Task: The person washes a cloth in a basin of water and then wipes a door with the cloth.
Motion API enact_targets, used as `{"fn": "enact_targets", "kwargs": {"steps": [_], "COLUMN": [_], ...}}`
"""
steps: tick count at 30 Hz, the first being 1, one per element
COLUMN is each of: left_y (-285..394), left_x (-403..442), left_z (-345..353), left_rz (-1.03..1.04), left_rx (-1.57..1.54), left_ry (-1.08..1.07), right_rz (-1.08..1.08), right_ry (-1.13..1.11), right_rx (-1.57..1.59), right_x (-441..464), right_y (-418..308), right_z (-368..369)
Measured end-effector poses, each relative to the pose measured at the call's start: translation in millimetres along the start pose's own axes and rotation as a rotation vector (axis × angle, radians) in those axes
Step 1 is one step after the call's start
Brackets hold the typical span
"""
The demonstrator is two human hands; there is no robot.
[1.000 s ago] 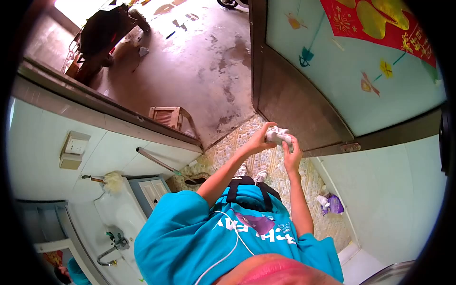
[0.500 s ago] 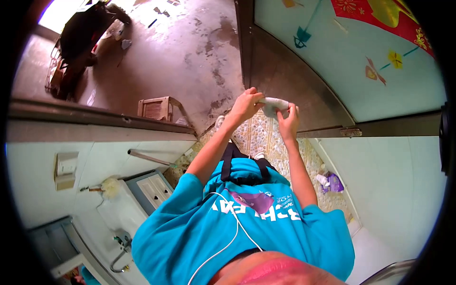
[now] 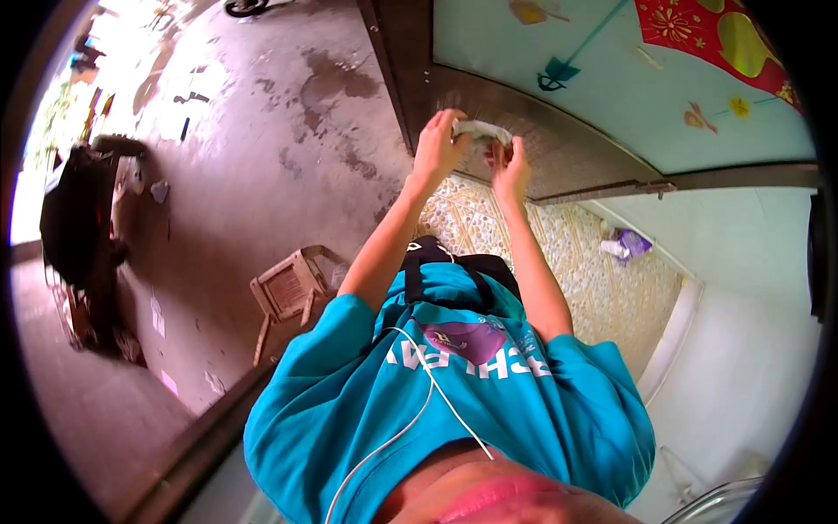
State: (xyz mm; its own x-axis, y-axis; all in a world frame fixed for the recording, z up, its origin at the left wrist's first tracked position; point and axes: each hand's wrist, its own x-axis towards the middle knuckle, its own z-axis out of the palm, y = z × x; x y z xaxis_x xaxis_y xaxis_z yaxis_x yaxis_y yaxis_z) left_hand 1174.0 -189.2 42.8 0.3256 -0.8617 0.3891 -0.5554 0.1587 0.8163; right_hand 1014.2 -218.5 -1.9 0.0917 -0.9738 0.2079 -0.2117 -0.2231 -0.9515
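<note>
White cloth point(image 3: 483, 130) spans the short gap between the two hands, bunched into a narrow roll near the top centre of the frame. The fingers of the left hand point(image 3: 435, 150) are clamped on its left end, with the thumb below; the fingers of the right hand point(image 3: 512, 176) close on its right end, though blur hides exactly how the tips sit. Its long axis runs across the body from hand to hand, dipping slightly at the right, and the right hand is a little nearer the torso than the left.

Just beyond the cloth is the brown lower panel point(image 3: 559, 160) of a door, with pale glass point(image 3: 611, 113) above it and a red decoration point(image 3: 690, 31) at the upper right. Pebbled floor point(image 3: 567, 253) lies below the hands, a purple packet point(image 3: 634, 244) on it by the wall. Nearer the camera, a white cord point(image 3: 427, 367) hangs over the blue shirt point(image 3: 497, 419). Left of the left forearm, a wooden chair point(image 3: 290, 286) is on the grey floor point(image 3: 227, 210).
</note>
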Motion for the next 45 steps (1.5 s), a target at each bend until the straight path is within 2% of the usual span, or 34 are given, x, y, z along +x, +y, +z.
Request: {"fn": "enact_targets", "kwargs": {"steps": [2, 3, 7, 11, 12, 13, 17, 20, 24, 26, 27, 29, 31, 35, 36, 38, 39, 40, 41, 42, 45], "left_y": [-9.6, -17.0, -35.8, -21.2, -34.0, -46.6, -36.1, -32.2, -28.6, -31.4, -36.3, -49.3, -61.3, -90.3, -98.6, -103.6, -100.9, -97.8, -96.3, -104.9, -117.5], "left_x": [16.2, 25.3, 53.0, 73.6, 79.6, 82.1, 82.4, 75.5, 61.4, 55.9, 53.3, 50.9, 47.5, 38.8, 38.1, 34.9, 32.2, 28.1, 22.6, 21.4, 11.2], "left_z": [-3.0, -1.5, -2.4, -21.2, -18.5, -14.7, -10.3, 8.5, 29.6, 29.7, 28.3, 21.6, 13.2, -0.4, -3.5, -10.4, -14.4, -18.0, -22.2, -21.1, -7.3], "left_rz": [-0.125, -0.105, -0.087, -0.168, -0.109, -0.128, -0.199, -0.185, -0.197, -0.207, -0.212, -0.258, -0.269, -0.314, -0.133, 0.02, 0.018, -0.169, -0.36, -0.39, -0.383], "left_rx": [-0.065, -0.029, -0.066, -0.087, -0.126, -0.158, -0.139, -0.191, -0.263, -0.267, -0.267, -0.25, -0.22, -0.126, -0.013, -0.036, -0.035, -0.211, -0.383, -0.38, -0.511], "left_ry": [0.017, 0.076, 0.067, 0.135, 0.222, 0.27, 0.292, 0.269, 0.214, 0.234, 0.229, 0.261, 0.258, 0.271, 0.325, 0.262, 0.26, 0.119, -0.029, -0.106, -0.118], "right_rz": [-0.021, -0.05, 0.004, 0.123, 0.041, 0.044, 0.102, 0.052, 0.066, 0.134, 0.14, 0.191, 0.216, 0.183, 0.14, 0.172, 0.195, 0.239, 0.25, 0.23, 0.208], "right_ry": [0.083, 0.134, 0.215, 0.261, 0.302, 0.299, 0.349, 0.488, 0.52, 0.576, 0.577, 0.467, 0.365, 0.281, 0.272, 0.249, 0.227, 0.192, 0.193, 0.216, 0.263], "right_rx": [-0.052, -0.092, -0.041, -0.006, -0.152, -0.128, -0.203, -0.031, -0.076, 0.192, 0.188, -0.066, 0.206, 0.288, 0.281, 0.299, 0.317, 0.145, 0.144, 0.108, 0.05], "right_x": [12.8, 18.3, 51.2, 77.2, 82.1, 86.1, 83.9, 75.9, 72.2, 68.2, 65.4, 62.9, 57.5, 41.7, 36.7, 28.2, 23.7, 17.3, 11.7, 8.2, 1.6], "right_y": [-3.7, -5.0, 14.8, -15.3, -21.1, -25.8, -34.2, -26.8, -22.4, -27.9, -22.9, -11.6, -3.7, 3.3, 4.8, 3.8, 1.7, -0.6, 3.8, 14.6, 35.8], "right_z": [17.3, 25.3, 51.3, 74.9, 83.8, 92.7, 101.3, 83.8, 64.6, 70.8, 73.5, 82.2, 96.1, 111.7, 113.7, 112.5, 109.2, 102.1, 99.2, 97.5, 92.4]}}
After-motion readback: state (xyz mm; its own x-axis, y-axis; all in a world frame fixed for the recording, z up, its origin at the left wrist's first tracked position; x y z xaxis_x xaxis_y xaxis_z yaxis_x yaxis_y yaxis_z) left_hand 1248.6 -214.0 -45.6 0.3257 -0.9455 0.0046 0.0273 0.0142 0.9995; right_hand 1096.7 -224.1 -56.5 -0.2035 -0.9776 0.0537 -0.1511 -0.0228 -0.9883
